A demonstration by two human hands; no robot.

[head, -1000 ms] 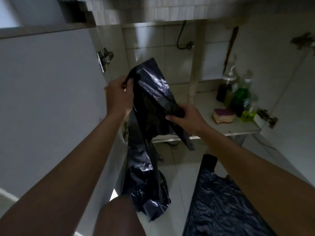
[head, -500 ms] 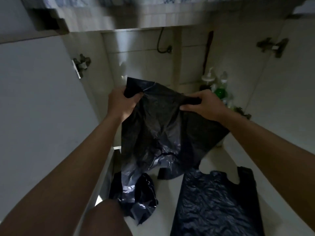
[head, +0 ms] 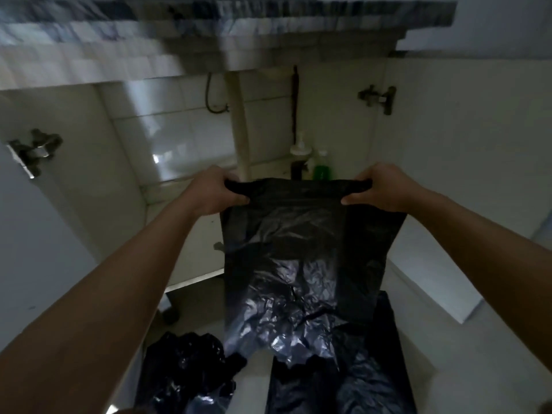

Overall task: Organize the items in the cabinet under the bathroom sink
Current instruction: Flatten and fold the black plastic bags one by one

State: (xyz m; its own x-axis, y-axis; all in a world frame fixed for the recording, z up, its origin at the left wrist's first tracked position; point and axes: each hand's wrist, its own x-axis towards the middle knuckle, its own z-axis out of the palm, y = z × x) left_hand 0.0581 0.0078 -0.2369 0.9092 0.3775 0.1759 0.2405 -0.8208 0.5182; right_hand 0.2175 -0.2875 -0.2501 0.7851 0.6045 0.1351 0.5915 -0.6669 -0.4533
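Step in hand: straightening a black bag (head: 298, 249) so it can be folded. This is my reading of the pose, part of tidying the loose bags for the cabinet (head: 179, 130).
Left hand (head: 213, 189): fingers (head: 221, 176) curled over the bag's top left corner, thumb under it, gripping the bunched plastic.
Right hand (head: 385, 186): curled the same way round the top right corner, nothing else in it.
Where the bag is: held up in front of the open cabinet, top edge pulled taut between the 2 hands. The rest hangs down wrinkled, and its lower end reaches just above the floor (head: 257, 380).
Other bags: a second bag (head: 358, 383) lies flat on the floor below the held one. A crumpled bag (head: 185, 369) sits to its left.
In the cabinet: a pump bottle (head: 300, 155) and a green bottle (head: 322, 171) stand at the back right of the shelf (head: 191, 243), partly hidden behind the bag's top edge.
Next move calls for: probably laying this bag flat on the second one. The hands would need to lower together to keep the top edge taut, and the creases would need smoothing.
Writing: none readable. The bottles are dim and mostly covered, and the bags show no print.
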